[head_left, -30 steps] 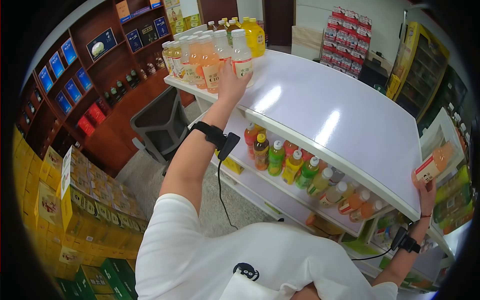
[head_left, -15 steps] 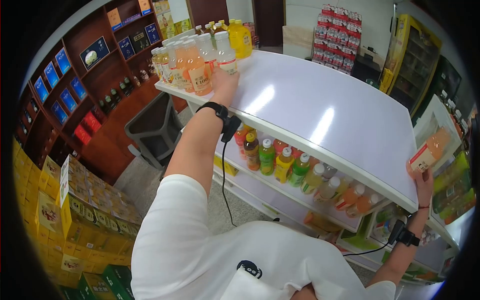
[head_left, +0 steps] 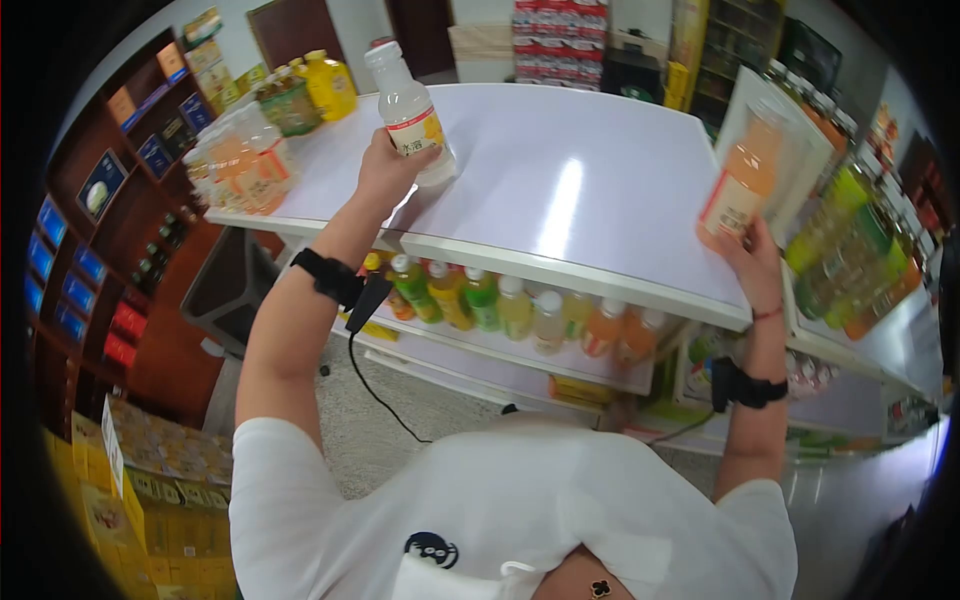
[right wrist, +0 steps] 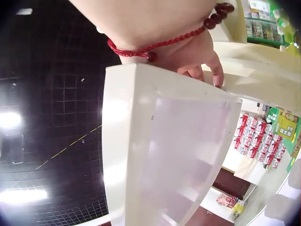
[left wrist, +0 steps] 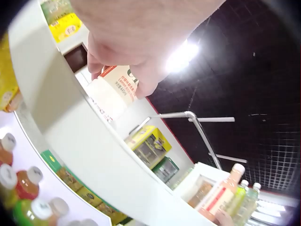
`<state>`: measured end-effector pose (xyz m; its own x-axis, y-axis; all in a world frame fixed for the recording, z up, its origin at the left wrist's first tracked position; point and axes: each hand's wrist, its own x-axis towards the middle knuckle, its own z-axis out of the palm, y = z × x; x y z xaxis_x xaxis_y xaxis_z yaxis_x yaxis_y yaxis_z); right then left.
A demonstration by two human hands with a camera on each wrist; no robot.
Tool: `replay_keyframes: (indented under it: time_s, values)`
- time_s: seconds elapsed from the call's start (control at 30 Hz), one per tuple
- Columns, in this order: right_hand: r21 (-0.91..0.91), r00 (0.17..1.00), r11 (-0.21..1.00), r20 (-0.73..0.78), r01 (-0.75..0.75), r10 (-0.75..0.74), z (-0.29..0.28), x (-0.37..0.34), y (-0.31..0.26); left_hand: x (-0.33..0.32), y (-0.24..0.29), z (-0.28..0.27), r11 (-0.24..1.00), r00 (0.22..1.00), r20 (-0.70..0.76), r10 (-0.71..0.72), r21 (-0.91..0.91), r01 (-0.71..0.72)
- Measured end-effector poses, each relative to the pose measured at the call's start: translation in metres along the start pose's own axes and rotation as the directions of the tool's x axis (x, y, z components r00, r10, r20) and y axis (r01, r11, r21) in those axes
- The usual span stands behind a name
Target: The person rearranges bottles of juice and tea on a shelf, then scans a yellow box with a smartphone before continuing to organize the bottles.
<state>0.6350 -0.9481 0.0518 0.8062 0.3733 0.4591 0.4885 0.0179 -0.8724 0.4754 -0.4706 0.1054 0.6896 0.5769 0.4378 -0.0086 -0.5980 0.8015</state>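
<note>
Clear bottle [head_left: 403,105] is gripped by the left hand [head_left: 388,175], tilted slightly, at the counter [head_left: 560,170]; whether its base touches cannot be told. Orange bottle [head_left: 743,180] is held low down by the right hand [head_left: 755,262], tilted, at the counter's right end. Both hands are kept well apart. Grouped bottles [head_left: 250,170] are seen at the left end, and shelved bottles [head_left: 483,300] are lined up below the countertop. Red packs [head_left: 560,45] are stacked beyond.

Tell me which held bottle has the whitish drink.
The pale bottle in the left hand; its contents look whitish, unlike the orange bottle in the right hand.
</note>
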Motion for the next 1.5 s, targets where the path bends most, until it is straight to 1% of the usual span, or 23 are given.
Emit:
replay_keyframes:
  time_s: [0.07, 0.1, 0.17, 0.2, 0.27, 0.3, 0.37, 0.5, 0.57, 0.63, 0.7, 0.77, 0.9, 0.97, 1.1, 1.17, 1.37, 1.5]
  values:
    - [-0.040, 1.000, 0.999, -0.027, -0.009, 0.008, 0.003, -0.001, -0.005, -0.019, 0.032, 0.031, 0.997, 0.993, 0.110, 0.049, 0.054, -0.055]
    - [-0.061, 0.999, 0.998, -0.038, -0.021, 0.019, 0.004, -0.002, -0.008, -0.027, 0.047, 0.046, 0.998, 0.991, 0.128, 0.047, 0.035, -0.052]
    - [0.007, 0.999, 1.000, -0.041, 0.011, -0.011, 0.008, -0.001, -0.012, -0.041, 0.071, 0.071, 0.987, 0.966, 0.214, 0.144, 0.040, -0.156]
    - [-0.002, 0.999, 1.000, -0.040, 0.005, -0.005, 0.009, -0.002, -0.014, -0.045, 0.078, 0.082, 0.988, 0.966, 0.218, 0.140, 0.032, -0.150]
    - [0.018, 0.999, 1.000, -0.032, -0.004, 0.005, 0.009, -0.002, -0.017, -0.049, 0.090, 0.103, 0.987, 0.950, 0.278, 0.142, 0.038, -0.159]
    - [0.014, 1.000, 1.000, -0.030, -0.007, 0.007, 0.008, -0.002, -0.015, -0.055, 0.101, 0.109, 0.987, 0.950, 0.278, 0.139, 0.035, -0.154]
    - [0.010, 1.000, 1.000, -0.011, 0.011, -0.011, 0.005, 0.000, -0.011, -0.069, 0.125, 0.119, 0.998, 0.945, 0.324, 0.046, 0.026, -0.057]
    - [0.085, 0.999, 0.996, -0.025, 0.022, -0.019, 0.007, -0.001, -0.011, -0.076, 0.127, 0.147, 0.996, 0.938, 0.339, 0.075, 0.016, -0.086]
    - [0.080, 0.999, 0.996, -0.023, 0.034, -0.032, 0.007, 0.000, -0.007, -0.081, 0.134, 0.157, 0.994, 0.925, 0.366, 0.103, -0.017, -0.104]
    - [0.078, 0.999, 0.996, -0.020, 0.050, -0.048, 0.006, 0.001, -0.004, -0.084, 0.140, 0.164, 0.995, 0.925, 0.367, 0.099, -0.006, -0.104]
    - [0.064, 0.999, 0.997, -0.014, 0.040, -0.039, 0.006, 0.002, -0.003, -0.084, 0.141, 0.167, 0.995, 0.926, 0.366, 0.094, 0.009, -0.104]
    - [0.043, 0.999, 0.998, -0.022, 0.048, -0.047, 0.006, 0.003, 0.000, -0.080, 0.134, 0.172, 0.990, 0.931, 0.337, 0.142, -0.042, -0.136]
    - [-0.009, 0.998, 0.999, -0.051, 0.042, -0.043, 0.006, 0.002, -0.002, -0.077, 0.130, 0.176, 0.993, 0.940, 0.320, 0.114, -0.045, -0.105]
    - [-0.002, 0.998, 0.999, -0.044, 0.051, -0.051, 0.006, 0.003, -0.003, -0.074, 0.128, 0.178, 0.992, 0.943, 0.309, 0.121, -0.084, -0.100]
    - [0.022, 0.998, 0.998, -0.045, 0.053, -0.052, 0.006, 0.003, -0.001, -0.080, 0.138, 0.180, 0.993, 0.946, 0.303, 0.116, -0.049, -0.107]
    - [0.019, 0.998, 0.998, -0.045, 0.055, -0.054, 0.006, 0.003, -0.001, -0.082, 0.141, 0.186, 0.991, 0.940, 0.318, 0.125, -0.085, -0.103]
    - [-0.002, 0.998, 0.999, -0.045, 0.052, -0.052, 0.006, 0.003, 0.001, -0.091, 0.154, 0.195, 0.987, 0.926, 0.344, 0.154, -0.102, -0.126]
    - [-0.028, 0.995, 0.998, -0.076, 0.056, -0.058, 0.008, 0.003, 0.000, -0.095, 0.156, 0.200, 0.987, 0.934, 0.324, 0.152, -0.102, -0.125]
